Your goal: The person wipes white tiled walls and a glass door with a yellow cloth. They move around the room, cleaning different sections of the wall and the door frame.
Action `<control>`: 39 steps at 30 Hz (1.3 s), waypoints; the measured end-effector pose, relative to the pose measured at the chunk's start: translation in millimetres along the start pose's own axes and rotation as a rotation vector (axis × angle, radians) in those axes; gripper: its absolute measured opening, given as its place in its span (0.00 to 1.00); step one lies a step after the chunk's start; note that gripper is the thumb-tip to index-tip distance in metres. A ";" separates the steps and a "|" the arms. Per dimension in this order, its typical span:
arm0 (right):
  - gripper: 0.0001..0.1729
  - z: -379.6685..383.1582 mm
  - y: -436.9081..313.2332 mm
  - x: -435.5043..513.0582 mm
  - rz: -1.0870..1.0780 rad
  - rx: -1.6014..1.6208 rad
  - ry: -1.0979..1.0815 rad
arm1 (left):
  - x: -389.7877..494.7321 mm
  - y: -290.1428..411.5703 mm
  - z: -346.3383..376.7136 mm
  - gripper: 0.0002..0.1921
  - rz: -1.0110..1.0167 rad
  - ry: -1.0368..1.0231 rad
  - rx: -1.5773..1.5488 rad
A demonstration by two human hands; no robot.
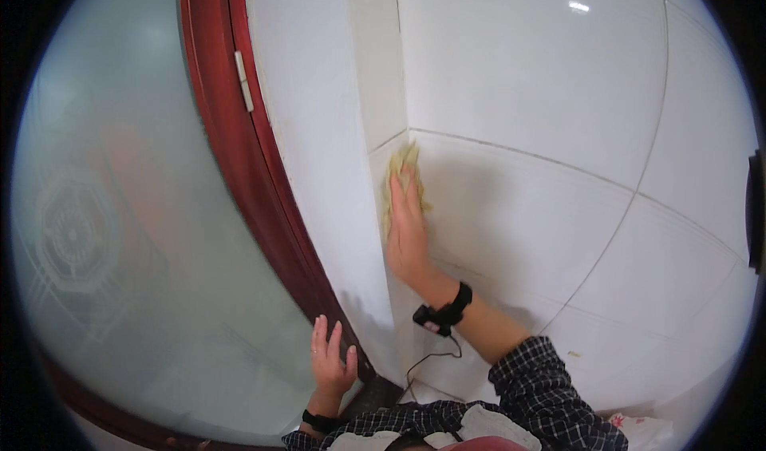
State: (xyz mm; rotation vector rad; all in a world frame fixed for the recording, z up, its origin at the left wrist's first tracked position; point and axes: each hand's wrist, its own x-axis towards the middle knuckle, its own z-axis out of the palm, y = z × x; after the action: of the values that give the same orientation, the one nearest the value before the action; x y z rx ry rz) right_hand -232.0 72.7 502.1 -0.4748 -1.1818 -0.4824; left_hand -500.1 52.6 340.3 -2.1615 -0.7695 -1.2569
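Observation:
My right hand (408, 235) presses a yellowish cloth (408, 157) into the inner corner where two tiled wall faces meet, just below a horizontal grout line. The fingers point up and lie on the cloth, whose crumpled edges stick out around them. A black strap with a small device and a cable is on that wrist. Lower left, my left hand (333, 355) is raised with its fingers apart and holds nothing. It is beside the dark red door frame (263, 187); whether it touches the frame, I cannot tell. A black band is on the left wrist.
A frosted glass door panel (179, 271) with a round etched pattern fills the left. A white hinge (244, 81) sits on the red frame. White wall tiles (538, 80) cover the right side. A dark object (755, 211) juts in at the right edge; a white bag (643, 428) with red marks lies low right.

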 end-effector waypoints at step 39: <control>0.47 61.5 73.4 59.8 0.388 -0.136 -0.243 | 11.2 -13.5 -15.6 0.27 -0.274 -0.317 -0.044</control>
State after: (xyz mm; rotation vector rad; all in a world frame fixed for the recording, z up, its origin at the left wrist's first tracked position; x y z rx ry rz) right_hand -217.0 161.3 570.5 -0.8791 -1.2545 -0.1724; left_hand -514.1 53.9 359.1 -2.3844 -1.2128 -1.0755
